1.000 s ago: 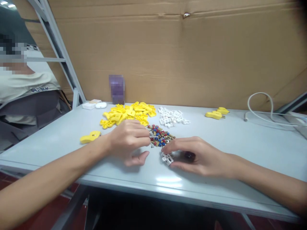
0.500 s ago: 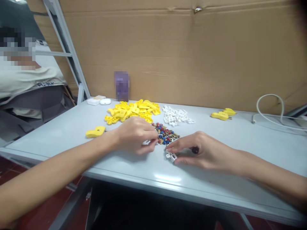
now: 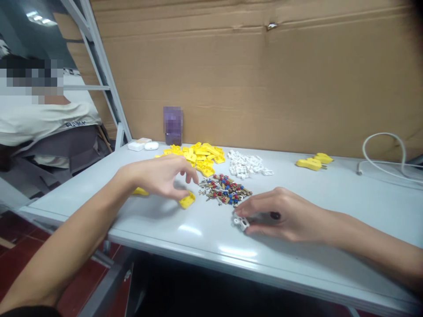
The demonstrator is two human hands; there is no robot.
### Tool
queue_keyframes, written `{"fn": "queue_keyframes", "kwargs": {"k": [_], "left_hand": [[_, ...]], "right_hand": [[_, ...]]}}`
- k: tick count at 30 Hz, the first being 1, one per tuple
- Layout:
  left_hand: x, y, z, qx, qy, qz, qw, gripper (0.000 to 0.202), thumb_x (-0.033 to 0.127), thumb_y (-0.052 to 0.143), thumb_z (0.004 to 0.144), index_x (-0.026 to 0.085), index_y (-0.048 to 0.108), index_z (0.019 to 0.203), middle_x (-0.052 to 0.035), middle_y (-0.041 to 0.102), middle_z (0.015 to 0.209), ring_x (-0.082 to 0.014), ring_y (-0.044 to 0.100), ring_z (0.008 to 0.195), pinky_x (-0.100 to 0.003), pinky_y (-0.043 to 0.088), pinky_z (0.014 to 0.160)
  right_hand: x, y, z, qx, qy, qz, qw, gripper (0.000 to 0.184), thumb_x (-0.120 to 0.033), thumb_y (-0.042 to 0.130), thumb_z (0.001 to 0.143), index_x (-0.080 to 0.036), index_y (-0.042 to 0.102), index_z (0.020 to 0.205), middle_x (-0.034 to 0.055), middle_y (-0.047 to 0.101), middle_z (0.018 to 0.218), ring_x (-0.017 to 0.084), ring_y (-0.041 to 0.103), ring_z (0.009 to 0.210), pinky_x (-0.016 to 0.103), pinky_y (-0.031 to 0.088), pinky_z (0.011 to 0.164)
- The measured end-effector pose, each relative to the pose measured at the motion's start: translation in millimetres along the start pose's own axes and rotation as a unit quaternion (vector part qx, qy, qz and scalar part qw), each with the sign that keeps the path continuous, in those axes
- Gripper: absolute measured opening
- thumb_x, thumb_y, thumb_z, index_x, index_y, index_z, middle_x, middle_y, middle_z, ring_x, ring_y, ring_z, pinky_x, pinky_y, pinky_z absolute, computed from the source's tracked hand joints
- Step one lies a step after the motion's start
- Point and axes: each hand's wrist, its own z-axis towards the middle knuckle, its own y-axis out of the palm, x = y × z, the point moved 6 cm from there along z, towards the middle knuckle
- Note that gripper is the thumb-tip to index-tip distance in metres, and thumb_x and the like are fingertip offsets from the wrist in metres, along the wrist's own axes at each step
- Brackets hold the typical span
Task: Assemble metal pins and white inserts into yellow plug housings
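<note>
My left hand (image 3: 160,176) hovers above the table left of the metal parts, fingers spread and curved. A yellow plug housing piece (image 3: 187,200) sits at its thumb tip; whether the thumb touches it I cannot tell. My right hand (image 3: 287,215) pinches a white plastic plug insert (image 3: 241,222) between thumb and forefinger, low over the table. A dark round-ended thing (image 3: 275,215) shows against its palm, the rest of it hidden. Between the hands spreads a pile of metal pins and screws (image 3: 228,189) with red and blue bits.
Behind lie a heap of yellow housings (image 3: 206,154) and white inserts (image 3: 247,164). Yellow plugs (image 3: 310,164) and a white cable (image 3: 383,134) are at the right. A purple object (image 3: 172,125) stands near white cases (image 3: 140,144). A person (image 3: 49,114) sits at far left.
My left hand has moved left, away from the metal parts, and its fingers have spread. The yellow housing piece now shows by its thumb. My right hand keeps its pinch on the white insert.
</note>
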Motion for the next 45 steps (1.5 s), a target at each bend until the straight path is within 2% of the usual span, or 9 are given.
{"fn": "queue_keyframes", "kwargs": {"k": [3,6,9,11,18,25,32,36,45], "left_hand": [[-3.5,2.7,-8.0,-0.041,-0.001,0.017,0.999,0.031,0.032,0.071,0.075,0.022,0.071,0.105,-0.0036,0.071,0.100,-0.0223,0.062,0.098,-0.034,0.042,0.092],[0.9,9.7,-7.0,-0.052,0.004,0.003,0.999,0.026,0.027,0.074,0.073,0.020,0.072,0.098,-0.0023,0.071,0.093,-0.0208,0.062,0.092,-0.032,0.043,0.088],[20.4,19.0,1.8,-0.048,0.050,-0.054,0.996,0.027,0.025,0.077,0.071,0.020,0.070,0.096,0.0010,0.070,0.084,-0.0165,0.062,0.082,-0.027,0.045,0.081],[37.7,24.3,10.1,-0.036,0.104,-0.087,0.990,0.029,0.026,0.081,0.066,0.020,0.070,0.092,0.0025,0.068,0.077,-0.0155,0.061,0.076,-0.025,0.046,0.075],[55.7,45.0,40.9,-0.050,0.158,-0.159,0.973,0.025,0.037,0.082,0.067,0.018,0.070,0.077,0.0022,0.068,0.068,-0.0118,0.060,0.061,-0.022,0.044,0.059],[51.1,58.5,41.4,0.022,0.117,-0.236,0.965,0.023,0.032,0.081,0.064,0.016,0.067,0.072,0.0056,0.061,0.057,-0.0065,0.052,0.049,-0.019,0.040,0.050],[52.7,54.6,33.4,0.128,0.089,-0.201,0.967,0.021,0.032,0.079,0.059,0.017,0.071,0.070,0.0083,0.050,0.044,-0.0054,0.042,0.040,-0.019,0.034,0.045],[59.3,52.5,30.8,0.165,0.098,-0.174,0.966,0.019,0.034,0.075,0.061,0.016,0.068,0.064,0.0075,0.050,0.044,-0.0055,0.045,0.040,-0.019,0.035,0.044],[73.6,53.0,28.6,0.213,0.157,-0.132,0.955,0.020,0.033,0.065,0.070,0.017,0.055,0.062,0.0073,0.046,0.046,-0.0071,0.041,0.042,-0.021,0.033,0.043]], "right_hand": [[-5.0,-1.9,-6.7,-0.003,-0.074,0.014,0.997,0.020,-0.025,0.066,0.091,-0.019,0.070,0.109,0.0057,0.075,0.106,0.015,0.072,0.092,0.025,0.057,0.079],[-11.6,-8.3,-12.2,0.066,-0.126,-0.032,0.989,0.020,-0.021,0.069,0.088,-0.017,0.068,0.108,0.0064,0.076,0.102,0.015,0.072,0.091,0.023,0.056,0.077],[-22.6,-10.3,-14.7,0.165,-0.141,-0.100,0.971,0.017,-0.020,0.068,0.089,-0.016,0.066,0.105,0.0065,0.076,0.097,0.015,0.073,0.086,0.022,0.055,0.068],[-31.4,-4.7,-14.3,0.190,-0.141,-0.118,0.964,0.016,-0.023,0.067,0.091,-0.016,0.065,0.105,0.0050,0.075,0.095,0.014,0.073,0.081,0.023,0.054,0.065],[-36.9,13.3,-13.7,0.186,-0.131,-0.155,0.961,0.014,-0.030,0.061,0.096,-0.018,0.065,0.103,0.0013,0.073,0.091,0.012,0.070,0.069,0.024,0.049,0.058],[-22.7,12.8,-14.1,0.144,-0.094,-0.077,0.982,0.012,-0.027,0.061,0.096,-0.018,0.068,0.100,0.0034,0.072,0.092,0.011,0.068,0.068,0.022,0.049,0.059],[-19.2,11.5,-10.8,0.127,-0.004,0.005,0.992,0.011,-0.027,0.066,0.092,-0.019,0.068,0.099,0.0029,0.071,0.096,0.013,0.067,0.082,0.025,0.051,0.073],[-15.1,9.1,-6.0,0.110,0.048,0.034,0.992,0.013,-0.031,0.072,0.086,-0.019,0.066,0.089,0.0010,0.070,0.090,0.014,0.065,0.081,0.024,0.050,0.070],[-19.1,5.5,-7.6,0.110,0.018,0.022,0.994,0.011,-0.025,0.062,0.091,-0.018,0.069,0.093,0.0047,0.068,0.095,0.014,0.065,0.083,0.026,0.051,0.073]]}}
